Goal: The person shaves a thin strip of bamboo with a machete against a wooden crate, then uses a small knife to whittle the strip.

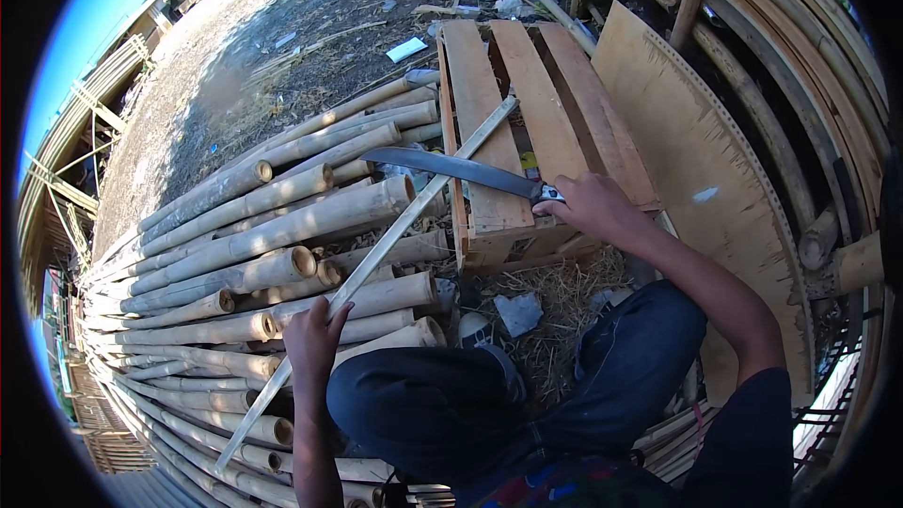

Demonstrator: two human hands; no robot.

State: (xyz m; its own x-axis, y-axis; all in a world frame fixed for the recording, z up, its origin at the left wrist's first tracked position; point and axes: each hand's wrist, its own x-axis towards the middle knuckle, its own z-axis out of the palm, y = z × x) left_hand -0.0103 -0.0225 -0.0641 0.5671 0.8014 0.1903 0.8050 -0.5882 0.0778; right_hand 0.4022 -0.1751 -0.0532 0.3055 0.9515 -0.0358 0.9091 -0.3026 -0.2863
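Note:
My left hand [313,337] grips a long thin bamboo strip [414,212] near its lower part. The strip runs diagonally from lower left up to the wooden pallet [489,103]. My right hand [588,205] holds the handle of a long dark machete [451,169]. Its blade points left and crosses the strip just above the pallet's front edge. I am seated or crouching, with my knees in dark trousers [527,386] below the hands.
A pile of thick bamboo poles [263,245] lies at the left under the strip. A plywood sheet [696,160] leans at the right beside curved bamboo. Straw and scraps [546,310] cover the ground by my knees. Open dirt ground [245,56] stretches beyond.

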